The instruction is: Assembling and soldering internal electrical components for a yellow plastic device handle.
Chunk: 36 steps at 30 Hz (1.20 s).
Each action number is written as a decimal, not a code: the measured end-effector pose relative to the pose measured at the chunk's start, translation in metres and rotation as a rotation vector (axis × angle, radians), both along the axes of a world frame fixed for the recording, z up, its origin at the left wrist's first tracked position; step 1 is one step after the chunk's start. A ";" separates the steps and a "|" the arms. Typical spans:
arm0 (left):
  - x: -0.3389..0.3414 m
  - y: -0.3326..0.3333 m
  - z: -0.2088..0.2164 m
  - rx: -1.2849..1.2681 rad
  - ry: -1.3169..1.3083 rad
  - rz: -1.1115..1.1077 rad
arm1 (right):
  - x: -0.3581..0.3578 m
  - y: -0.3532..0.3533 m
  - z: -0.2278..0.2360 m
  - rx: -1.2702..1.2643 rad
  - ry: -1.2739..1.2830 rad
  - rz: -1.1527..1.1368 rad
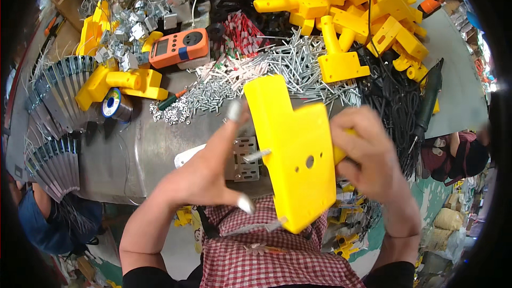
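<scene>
A yellow plastic housing [298, 152] with a stepped outline and a few round holes is held up over the near edge of the bench. My right hand [368, 152] is closed around its right side, and its fingers partly hide that part. Grey metal pieces stick out from the housing's left edge. Just left of it, my left hand [200, 176] is open, with thumb and fingers spread and white coverings on the tips. Behind that hand a perforated metal plate [246, 162] lies on the metal bench [120, 154].
Beyond lie heaped screws [304, 66], white nuts [173, 113], a green-handled screwdriver [170, 100] and an orange meter [178, 48]. Yellow housings [341, 0] pile up at the far right, near black cables [392, 106]. Fanned strips [53, 165] and a solder spool [116, 105] are left.
</scene>
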<state>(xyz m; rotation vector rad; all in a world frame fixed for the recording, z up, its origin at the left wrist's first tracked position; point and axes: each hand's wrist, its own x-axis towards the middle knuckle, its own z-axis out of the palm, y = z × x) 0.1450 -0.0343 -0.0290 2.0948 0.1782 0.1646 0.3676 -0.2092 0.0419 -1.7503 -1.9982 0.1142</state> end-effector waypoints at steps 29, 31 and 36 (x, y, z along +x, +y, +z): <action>0.011 -0.017 -0.038 0.218 -0.094 0.136 | -0.024 -0.002 -0.066 -0.230 -0.262 -0.126; 0.013 -0.021 -0.033 0.272 -0.080 0.152 | -0.029 -0.002 -0.079 -0.200 -0.236 -0.088; 0.013 -0.022 -0.037 0.314 -0.090 0.131 | 0.005 0.017 -0.066 -0.282 0.040 0.081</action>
